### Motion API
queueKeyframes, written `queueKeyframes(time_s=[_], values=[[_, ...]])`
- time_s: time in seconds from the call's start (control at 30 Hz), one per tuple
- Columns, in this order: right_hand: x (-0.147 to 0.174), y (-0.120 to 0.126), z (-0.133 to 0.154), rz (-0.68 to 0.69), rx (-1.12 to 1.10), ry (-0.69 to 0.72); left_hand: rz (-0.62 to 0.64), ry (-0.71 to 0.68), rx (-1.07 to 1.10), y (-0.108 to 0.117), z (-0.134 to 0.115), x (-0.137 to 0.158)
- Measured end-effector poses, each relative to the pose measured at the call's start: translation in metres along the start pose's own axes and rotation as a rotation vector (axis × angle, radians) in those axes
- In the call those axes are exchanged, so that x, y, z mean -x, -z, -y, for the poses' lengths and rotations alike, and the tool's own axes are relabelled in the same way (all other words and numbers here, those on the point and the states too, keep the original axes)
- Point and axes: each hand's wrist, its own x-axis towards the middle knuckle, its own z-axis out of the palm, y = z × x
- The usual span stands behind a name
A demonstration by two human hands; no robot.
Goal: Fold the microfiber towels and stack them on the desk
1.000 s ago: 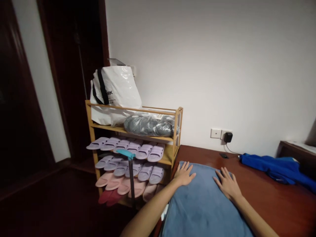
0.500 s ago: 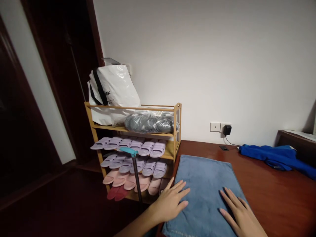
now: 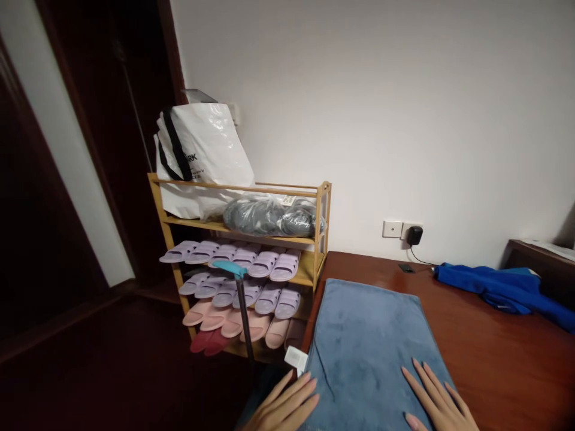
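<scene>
A blue-grey plush cloth point(image 3: 372, 335), looking like a cushion cover, lies flat on the red-brown wooden table point(image 3: 503, 359). A white label point(image 3: 296, 358) sticks out from its left edge, and a dark crease runs down the cloth near there. My left hand point(image 3: 287, 404) rests on the left edge just below the label, fingers stretched out. On the right side of the cloth lies my right hand point(image 3: 438, 395), open with its fingers apart. The lower end of the cloth is out of frame.
Left of the table stands a wooden shoe rack point(image 3: 321, 239) with several lilac and pink slippers, a white bag point(image 3: 206, 146) and a plastic-wrapped grey bundle point(image 3: 274, 215). A turquoise-topped pole point(image 3: 242, 305) stands before it. Blue fabric point(image 3: 503, 284) and a black plug point(image 3: 414, 235) are at the back right.
My left hand has slid down and left to the cloth's edge, and the white label now shows. My right hand has shifted slightly down. The camera view has moved a little.
</scene>
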Motion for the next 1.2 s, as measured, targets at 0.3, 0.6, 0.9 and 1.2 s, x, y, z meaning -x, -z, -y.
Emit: queueKeyframes(time_s=[0.3,0.6,0.9,1.2], values=[[0.000,0.035,0.021,0.160,-0.074,-0.092,-0.047,-0.090,-0.002,0.020,-0.004,-0.003],[0.004,0.023,0.006,0.160,-0.145,-0.103,0.001,0.045,0.061,0.044,-0.016,-0.010],[0.010,0.034,0.024,-0.036,-0.099,-0.078,0.080,0.112,0.269,0.029,-0.016,-0.065],[0.034,-0.002,0.020,-0.135,0.062,-0.034,0.256,0.111,0.359,0.009,-0.015,-0.044]])
